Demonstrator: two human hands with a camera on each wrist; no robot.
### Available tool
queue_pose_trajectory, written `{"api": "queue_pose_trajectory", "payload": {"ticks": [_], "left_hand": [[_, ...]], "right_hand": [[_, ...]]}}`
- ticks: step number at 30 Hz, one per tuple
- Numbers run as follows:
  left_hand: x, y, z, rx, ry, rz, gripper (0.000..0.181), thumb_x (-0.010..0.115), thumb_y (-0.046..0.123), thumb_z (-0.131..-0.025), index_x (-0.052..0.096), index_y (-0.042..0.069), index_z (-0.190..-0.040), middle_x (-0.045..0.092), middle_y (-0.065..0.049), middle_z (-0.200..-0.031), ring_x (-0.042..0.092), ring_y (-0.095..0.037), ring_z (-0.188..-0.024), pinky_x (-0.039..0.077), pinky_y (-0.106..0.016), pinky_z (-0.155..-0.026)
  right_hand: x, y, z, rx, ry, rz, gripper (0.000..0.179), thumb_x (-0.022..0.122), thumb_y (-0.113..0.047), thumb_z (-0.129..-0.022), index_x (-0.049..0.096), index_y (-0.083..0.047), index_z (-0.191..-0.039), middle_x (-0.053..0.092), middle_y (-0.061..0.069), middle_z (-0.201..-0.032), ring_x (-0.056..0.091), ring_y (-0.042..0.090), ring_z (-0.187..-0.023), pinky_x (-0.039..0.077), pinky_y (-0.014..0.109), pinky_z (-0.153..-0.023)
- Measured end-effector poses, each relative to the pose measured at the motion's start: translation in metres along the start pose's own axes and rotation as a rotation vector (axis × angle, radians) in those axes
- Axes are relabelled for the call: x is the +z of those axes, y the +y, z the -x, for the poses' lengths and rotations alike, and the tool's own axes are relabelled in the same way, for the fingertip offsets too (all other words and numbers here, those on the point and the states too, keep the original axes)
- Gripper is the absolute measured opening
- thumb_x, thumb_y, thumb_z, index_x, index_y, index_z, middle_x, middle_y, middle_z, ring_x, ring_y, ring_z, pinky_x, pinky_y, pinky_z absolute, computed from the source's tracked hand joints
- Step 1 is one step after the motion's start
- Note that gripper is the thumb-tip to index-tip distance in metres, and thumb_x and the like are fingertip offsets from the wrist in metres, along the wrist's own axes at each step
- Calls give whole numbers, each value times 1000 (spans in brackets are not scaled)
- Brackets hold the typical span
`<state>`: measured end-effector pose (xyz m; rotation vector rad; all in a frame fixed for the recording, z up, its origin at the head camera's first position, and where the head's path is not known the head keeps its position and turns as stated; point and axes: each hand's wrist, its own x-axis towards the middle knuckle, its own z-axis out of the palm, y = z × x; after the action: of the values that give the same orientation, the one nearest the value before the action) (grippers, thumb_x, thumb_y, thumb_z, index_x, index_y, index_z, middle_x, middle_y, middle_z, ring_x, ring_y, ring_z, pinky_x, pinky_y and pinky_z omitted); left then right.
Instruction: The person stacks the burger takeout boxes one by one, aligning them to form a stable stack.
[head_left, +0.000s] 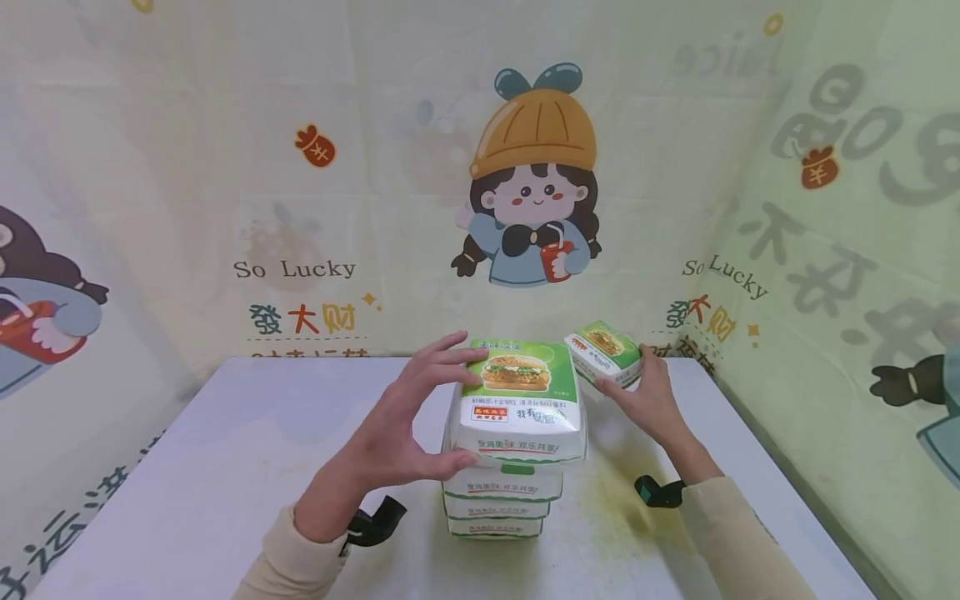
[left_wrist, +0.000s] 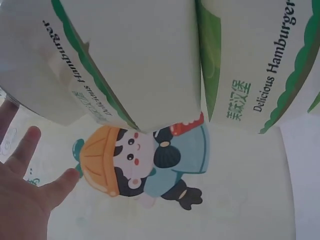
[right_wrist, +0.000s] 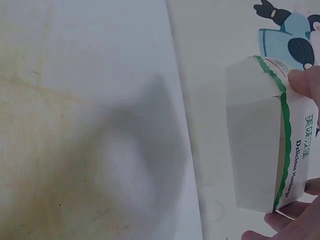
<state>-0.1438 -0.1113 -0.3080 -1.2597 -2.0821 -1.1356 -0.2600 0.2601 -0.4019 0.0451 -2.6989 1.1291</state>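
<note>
Several white-and-green hamburger boxes (head_left: 525, 425) stand in a stack in the middle of the table, printed with a burger picture. My left hand (head_left: 390, 417) is at the stack's left side, its fingers spread and nearly straight by the top box, the thumb lower down by its front. In the left wrist view the fingers (left_wrist: 30, 145) appear beside the box walls (left_wrist: 145, 60). My right hand (head_left: 648, 396) grips another hamburger box (head_left: 603, 354), raised and tilted to the right of the stack. The right wrist view shows this box (right_wrist: 255, 145) between thumb and fingers.
The white table (head_left: 300, 417) has a yellowish stain on its right part. A cloth backdrop (head_left: 405, 208) with cartoon figures and lettering hangs behind and at both sides. Black wrist-worn pieces (head_left: 378, 521) show beneath the forearms.
</note>
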Motion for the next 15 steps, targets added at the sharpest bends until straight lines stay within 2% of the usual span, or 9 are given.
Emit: {"api": "queue_pose_trajectory", "payload": {"ticks": [3,7,11,15], "left_hand": [[1,2,1,-19,-14,-29,64,79,40,-78,54,23,-134,42,-2,-150,24,-31,-150,41,-59,-108],[4,1,3,-39,-26,-22,71,84,34,-72,52,23,-134,33,-6,-153,23,-31,-149,43,-55,-107],[6,-1,4,-45,-24,2,76,87,29,-69,49,19,-133,27,-9,-156,25,-28,-146,44,-48,-107],[4,-2,2,-47,-10,78,75,87,22,-69,48,15,-133,27,-9,-157,30,-28,-144,45,-44,-108]], "right_hand": [[1,2,2,-3,2,-6,106,72,-45,-87,7,2,-156,23,32,-153,32,45,-136,31,64,-112],[2,3,3,-2,-8,-22,104,72,-44,-87,9,1,-156,24,31,-152,33,44,-134,31,64,-111],[1,3,4,6,-13,-20,104,72,-43,-87,8,1,-156,23,31,-152,31,44,-135,30,64,-112],[-1,3,4,17,-13,-19,106,71,-44,-87,5,1,-157,21,31,-154,30,45,-137,29,65,-113]]}}
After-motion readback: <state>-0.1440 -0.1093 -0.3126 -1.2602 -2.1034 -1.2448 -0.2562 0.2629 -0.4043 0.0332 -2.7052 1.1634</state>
